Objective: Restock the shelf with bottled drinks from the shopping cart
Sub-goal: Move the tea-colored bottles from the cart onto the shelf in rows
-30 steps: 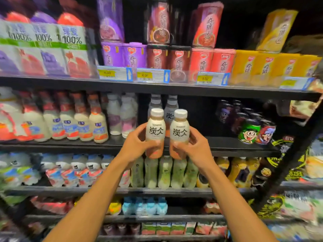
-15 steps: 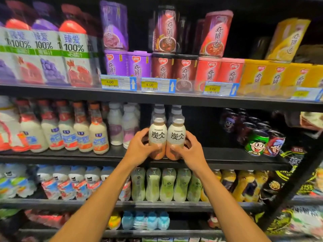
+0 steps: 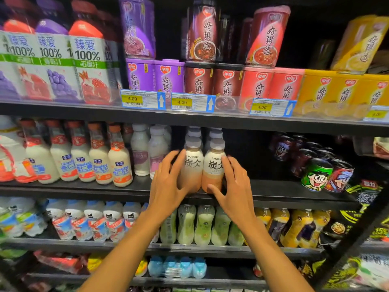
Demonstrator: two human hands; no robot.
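Two white-capped beige plastic bottles (image 3: 192, 165) stand touching at the front edge of the black shelf (image 3: 284, 192), between the hands. Left hand (image 3: 168, 184) and right hand (image 3: 233, 186) lie against their sides with spread fingers. Advise pushing both squarely back to the matching row (image 3: 215, 134) behind, labels forward.

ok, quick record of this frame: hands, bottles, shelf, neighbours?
left hand: fingers straight, touching left bottle
right hand: fingers spread, touching right bottle
bottles: upright, side by side, front edge of middle shelf
behind: rear bottles, two rows
right: cartoon cans, apart from right hand
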